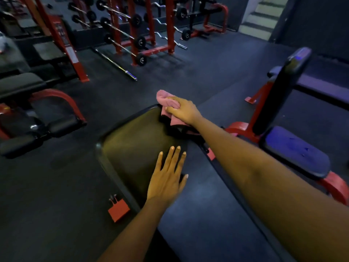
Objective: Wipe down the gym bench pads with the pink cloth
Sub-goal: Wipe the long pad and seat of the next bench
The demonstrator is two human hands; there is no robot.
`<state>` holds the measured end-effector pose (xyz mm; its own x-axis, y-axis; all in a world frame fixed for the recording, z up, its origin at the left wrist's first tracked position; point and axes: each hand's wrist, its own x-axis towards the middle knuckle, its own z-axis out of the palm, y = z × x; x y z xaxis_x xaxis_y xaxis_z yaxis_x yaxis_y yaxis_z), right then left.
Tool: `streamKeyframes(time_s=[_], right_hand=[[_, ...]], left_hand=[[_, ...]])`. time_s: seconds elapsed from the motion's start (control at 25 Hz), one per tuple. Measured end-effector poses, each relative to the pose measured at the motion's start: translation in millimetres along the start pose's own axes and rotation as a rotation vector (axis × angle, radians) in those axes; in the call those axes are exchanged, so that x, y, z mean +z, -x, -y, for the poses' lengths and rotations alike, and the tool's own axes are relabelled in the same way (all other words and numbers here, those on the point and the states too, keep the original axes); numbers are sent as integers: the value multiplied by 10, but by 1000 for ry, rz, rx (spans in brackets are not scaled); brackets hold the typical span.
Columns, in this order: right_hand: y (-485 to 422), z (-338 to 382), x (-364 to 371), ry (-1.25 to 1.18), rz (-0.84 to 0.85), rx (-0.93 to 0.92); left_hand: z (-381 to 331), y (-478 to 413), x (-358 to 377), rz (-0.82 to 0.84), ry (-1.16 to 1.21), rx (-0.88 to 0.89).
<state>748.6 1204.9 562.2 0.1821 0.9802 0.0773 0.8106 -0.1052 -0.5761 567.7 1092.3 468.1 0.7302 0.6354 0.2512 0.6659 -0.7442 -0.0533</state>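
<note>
Both hands are on the gym bench in the middle of the frame. Right hand (184, 110) is stretched out furthest, fingers curled over the bunched pink cloth (164, 97) and pressing it onto the far right corner of the seat pad (132, 140); part of the cloth hangs over the pad's edge. Left hand (166, 178) lies flat with straight, slightly spread fingers, holding nothing, at the near side of that pad, just where it meets the long back pad (204, 214). The bench's long axis runs from the lower right of the frame up toward the centre. Most of the padding lies nearer the person than the cloth, so the next stroke likely draws back along that axis or sweeps left across the seat.
</note>
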Motion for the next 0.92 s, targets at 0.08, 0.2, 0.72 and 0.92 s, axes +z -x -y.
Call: streamKeyframes(time_s=[0.08, 0.2, 0.72, 0.92], right_hand=[[223, -319, 102, -99, -36, 87], [554, -651, 239, -179, -14, 183], [2192, -1634, 515, -233, -63, 453], [3000, -1922, 544, -289, -72, 558]], left_hand=[[-5, -18, 4, 21, -39, 7], [-20, -16, -23, 58, -67, 10], [-299, -13, 24, 35, 79, 161], [-1180, 235, 346, 246, 118, 481]])
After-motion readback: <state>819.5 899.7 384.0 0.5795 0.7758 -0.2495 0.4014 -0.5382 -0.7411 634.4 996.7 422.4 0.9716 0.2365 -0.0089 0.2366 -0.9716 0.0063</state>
